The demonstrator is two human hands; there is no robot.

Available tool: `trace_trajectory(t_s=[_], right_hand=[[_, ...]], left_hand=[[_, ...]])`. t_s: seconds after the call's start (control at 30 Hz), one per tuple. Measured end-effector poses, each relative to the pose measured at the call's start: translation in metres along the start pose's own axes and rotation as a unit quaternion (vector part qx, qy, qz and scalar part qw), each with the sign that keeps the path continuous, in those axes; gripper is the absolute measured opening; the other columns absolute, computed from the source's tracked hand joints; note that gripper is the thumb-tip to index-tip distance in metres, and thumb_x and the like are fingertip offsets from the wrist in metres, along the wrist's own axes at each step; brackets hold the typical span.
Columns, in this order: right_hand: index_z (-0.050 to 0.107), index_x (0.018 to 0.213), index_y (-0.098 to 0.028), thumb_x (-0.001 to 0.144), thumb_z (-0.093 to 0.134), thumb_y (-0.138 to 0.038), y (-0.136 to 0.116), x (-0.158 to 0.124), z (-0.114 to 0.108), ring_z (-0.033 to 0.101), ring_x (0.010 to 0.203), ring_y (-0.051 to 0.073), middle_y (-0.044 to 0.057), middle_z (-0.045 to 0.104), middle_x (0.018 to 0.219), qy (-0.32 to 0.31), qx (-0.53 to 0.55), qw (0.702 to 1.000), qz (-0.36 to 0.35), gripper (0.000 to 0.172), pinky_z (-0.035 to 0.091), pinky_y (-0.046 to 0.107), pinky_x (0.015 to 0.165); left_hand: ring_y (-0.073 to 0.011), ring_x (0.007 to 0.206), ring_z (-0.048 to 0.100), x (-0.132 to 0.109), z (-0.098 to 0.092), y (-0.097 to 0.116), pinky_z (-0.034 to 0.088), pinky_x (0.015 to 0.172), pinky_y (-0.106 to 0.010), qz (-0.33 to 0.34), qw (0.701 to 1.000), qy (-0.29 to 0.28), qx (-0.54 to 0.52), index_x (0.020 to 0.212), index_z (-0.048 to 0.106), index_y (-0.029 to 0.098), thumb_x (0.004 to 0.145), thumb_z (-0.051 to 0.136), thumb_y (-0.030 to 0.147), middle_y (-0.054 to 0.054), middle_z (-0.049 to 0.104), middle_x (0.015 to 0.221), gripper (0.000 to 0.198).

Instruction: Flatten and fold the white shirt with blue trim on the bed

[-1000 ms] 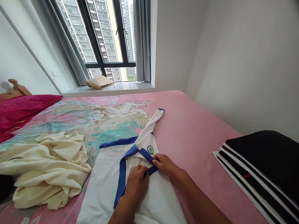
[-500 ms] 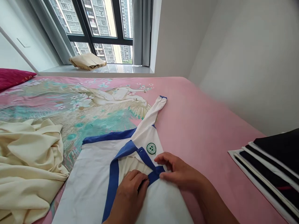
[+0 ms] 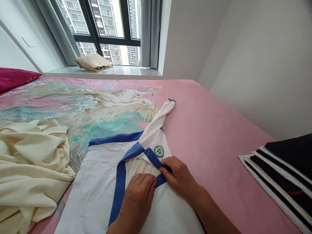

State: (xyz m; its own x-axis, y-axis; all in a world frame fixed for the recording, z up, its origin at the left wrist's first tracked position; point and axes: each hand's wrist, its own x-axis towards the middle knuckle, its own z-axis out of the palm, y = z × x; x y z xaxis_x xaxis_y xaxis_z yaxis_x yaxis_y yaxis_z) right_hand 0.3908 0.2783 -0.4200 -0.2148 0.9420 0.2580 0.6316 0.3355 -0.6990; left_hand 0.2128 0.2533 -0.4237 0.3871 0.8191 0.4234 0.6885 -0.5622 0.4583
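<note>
Head view. White cloth garment with blue trim lies spread on the bed with pink, bird-patterned cover, in its near half, well short of the far edge. Round green-and-white emblem faces up.

Right hand: thumb and forefinger pinch the lower end of the narrow blue cloth band, beside the emblem. Left hand: fingers lie together at the blue trim just left of that; thumb side hidden, so cannot tell whether they grip. Likely reason for the paired hold: one hand steadies the cloth while the other manages the band.

White sleeve with blue cuff points away, cuff toward the bed's far edge, leaning to the far right corner. Garment's long axis seems to run near to far; near end out of frame.

Crumpled cream cloth, left; folded black-and-white stack by the right edge, perhaps set apart for working room.
</note>
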Motion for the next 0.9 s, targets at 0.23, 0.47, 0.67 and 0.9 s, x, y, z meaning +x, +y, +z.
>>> trace_trajectory(t_s=[0.23,0.47,0.67,0.9], right_hand=[[0.058,0.086,-0.022,0.080,0.055,-0.015,-0.004,-0.003,0.004,0.053,0.079,0.016,0.001,0.061,0.082,0.012,-0.035,0.998,-0.059,0.010,0.041,0.032,0.076],[0.047,0.071,-0.020,0.071,0.052,-0.007,-0.018,-0.006,0.000,0.047,0.070,0.013,-0.001,0.053,0.072,0.001,0.023,0.999,-0.043,0.014,0.039,0.026,0.065],[0.050,0.072,-0.020,0.072,0.055,-0.009,-0.017,-0.006,-0.001,0.048,0.073,0.014,0.000,0.055,0.075,-0.042,0.039,0.998,-0.017,0.011,0.040,0.026,0.067],[0.052,0.072,-0.020,0.073,0.055,-0.010,-0.014,-0.009,0.006,0.048,0.073,0.015,0.000,0.056,0.074,-0.021,-0.001,0.999,-0.046,0.010,0.039,0.028,0.068]], left_hand=[[-0.0157,0.068,0.059,0.000,-0.001,0.002,0.049,0.065,-0.030,-0.012,1.000,0.014,0.021,0.081,0.059,0.020,0.089,0.047,0.019,-0.001,0.065,0.073,0.015],[-0.0155,0.070,0.060,-0.001,0.002,0.001,0.048,0.067,-0.029,-0.037,0.999,0.039,-0.005,0.081,0.060,0.020,0.088,0.048,0.018,-0.001,0.066,0.075,0.014],[-0.0151,0.073,0.062,0.001,-0.002,0.004,0.047,0.068,-0.026,-0.176,0.975,-0.010,-0.135,0.081,0.062,0.022,0.085,0.051,0.025,0.000,0.068,0.078,0.012],[-0.0124,0.069,0.056,0.001,-0.005,-0.002,0.044,0.067,-0.024,-0.278,0.916,-0.040,-0.286,0.076,0.055,0.021,0.083,0.055,0.031,0.003,0.059,0.074,0.012]])
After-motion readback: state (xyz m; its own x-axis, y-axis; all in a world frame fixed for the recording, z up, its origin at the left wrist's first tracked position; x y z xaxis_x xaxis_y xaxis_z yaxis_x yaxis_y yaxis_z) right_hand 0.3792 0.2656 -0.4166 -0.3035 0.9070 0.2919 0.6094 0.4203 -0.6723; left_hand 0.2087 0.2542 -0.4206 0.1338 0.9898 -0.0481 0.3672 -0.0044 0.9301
